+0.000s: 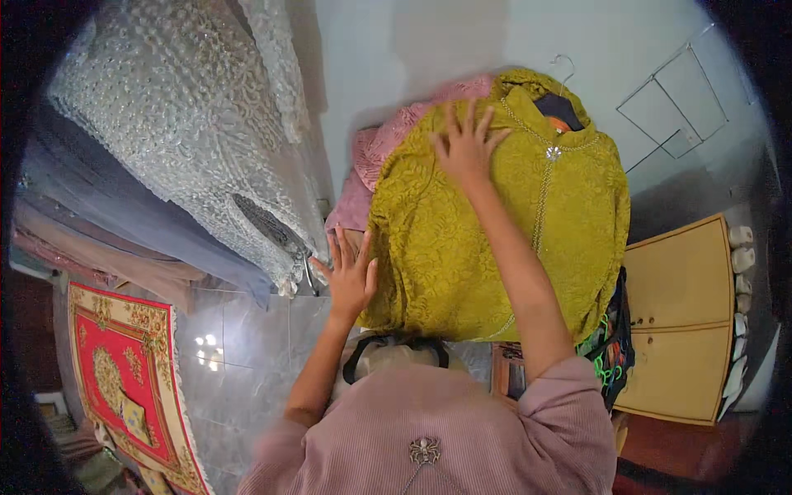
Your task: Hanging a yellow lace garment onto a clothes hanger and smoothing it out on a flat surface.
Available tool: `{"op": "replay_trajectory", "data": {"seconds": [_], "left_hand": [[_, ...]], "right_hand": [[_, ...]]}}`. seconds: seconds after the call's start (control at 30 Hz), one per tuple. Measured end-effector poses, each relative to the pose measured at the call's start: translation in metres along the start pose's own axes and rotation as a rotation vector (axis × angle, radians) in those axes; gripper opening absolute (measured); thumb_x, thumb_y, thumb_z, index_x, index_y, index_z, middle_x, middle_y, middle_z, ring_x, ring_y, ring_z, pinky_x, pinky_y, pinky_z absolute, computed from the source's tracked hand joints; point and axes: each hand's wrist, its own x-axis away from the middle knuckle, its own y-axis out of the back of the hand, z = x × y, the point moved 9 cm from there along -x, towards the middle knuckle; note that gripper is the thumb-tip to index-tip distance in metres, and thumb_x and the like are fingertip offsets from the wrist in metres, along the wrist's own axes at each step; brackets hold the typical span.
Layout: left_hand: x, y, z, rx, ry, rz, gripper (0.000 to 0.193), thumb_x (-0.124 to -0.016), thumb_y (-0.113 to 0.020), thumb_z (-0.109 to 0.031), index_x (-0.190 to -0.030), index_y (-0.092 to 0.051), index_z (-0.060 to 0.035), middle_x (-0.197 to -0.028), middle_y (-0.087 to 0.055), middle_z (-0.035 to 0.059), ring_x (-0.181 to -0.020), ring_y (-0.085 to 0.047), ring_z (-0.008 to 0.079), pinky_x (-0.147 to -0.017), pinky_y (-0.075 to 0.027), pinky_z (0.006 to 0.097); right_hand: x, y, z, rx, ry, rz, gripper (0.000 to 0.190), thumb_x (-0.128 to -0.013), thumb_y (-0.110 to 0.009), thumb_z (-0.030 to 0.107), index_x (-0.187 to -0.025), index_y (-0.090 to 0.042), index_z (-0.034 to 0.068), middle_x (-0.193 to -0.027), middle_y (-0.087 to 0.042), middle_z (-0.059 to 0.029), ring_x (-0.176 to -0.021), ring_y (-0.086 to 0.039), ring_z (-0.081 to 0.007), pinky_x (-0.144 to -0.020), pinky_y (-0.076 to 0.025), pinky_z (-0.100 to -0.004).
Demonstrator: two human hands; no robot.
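A mustard-yellow lace blouse (470,247) is spread out before me on a hanger (560,111) with a metal hook. A silver beaded chain (544,198) and a jewelled brooch (553,153) trim its collar and front. Flat on the upper left of the blouse lies my right hand (469,145), its fingers spread. My left hand (352,272), fingers also apart, is at the blouse's left edge by the sleeve; whether it touches the cloth I cannot tell. Pink garments (396,139) show from behind the blouse.
On the left hangs a white beaded lace gown (179,124) beside blue-grey cloth (136,192). A red patterned rug (111,346) lies on the grey tiled floor (247,383). To the right are a wire rack (674,105), a tan cabinet (680,309) and green hangers (603,365).
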Motion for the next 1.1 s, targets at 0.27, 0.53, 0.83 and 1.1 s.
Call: {"op": "replay_trajectory", "data": {"seconds": [0.27,0.53,0.83,1.1], "left_hand": [[0.001,-0.013,-0.007,-0.005,-0.034,0.102,0.052,-0.087,-0.046,-0.032,-0.136,-0.034,-0.0226,-0.145,-0.013,0.0205,-0.134,-0.011,0.0379,-0.094,0.008,0.0686],[0.007,-0.016,-0.044,0.04,-0.197,0.106,0.057,-0.083,-0.051,-0.038,-0.135,-0.036,-0.0214,-0.145,-0.019,0.0131,-0.134,-0.016,0.0341,-0.095,-0.001,0.0691],[0.019,-0.02,-0.06,0.045,-0.312,0.088,0.048,-0.08,-0.058,-0.032,-0.125,-0.048,-0.0187,-0.14,-0.033,0.0078,-0.131,-0.026,0.0288,-0.094,-0.009,0.0704],[0.025,-0.018,-0.052,0.026,-0.302,0.082,0.042,-0.081,-0.057,-0.031,-0.121,-0.053,-0.0192,-0.138,-0.037,0.0024,-0.133,-0.023,0.0273,-0.095,-0.003,0.0703]], "right_hand": [[0.07,0.003,0.036,-0.425,0.444,0.48,0.047,-0.087,-0.043,0.049,-0.128,-0.046,0.026,-0.146,-0.02,0.001,-0.135,-0.012,-0.0317,-0.095,0.002,-0.072],[0.108,0.018,-0.027,-0.29,0.199,0.306,0.05,-0.087,-0.043,0.042,-0.134,-0.038,0.022,-0.146,-0.019,-0.0084,-0.133,-0.011,-0.0414,-0.093,0.0,-0.0731],[0.154,0.03,-0.047,-0.325,-0.23,0.298,0.063,-0.082,-0.046,0.05,-0.136,-0.034,0.019,-0.143,-0.015,-0.0241,-0.132,-0.011,-0.0441,-0.096,-0.002,-0.0695],[0.177,0.049,-0.032,-0.283,-0.129,0.281,0.054,-0.089,-0.039,0.047,-0.137,-0.031,0.023,-0.146,-0.007,-0.018,-0.134,-0.005,-0.0398,-0.099,0.005,-0.0653]]}}
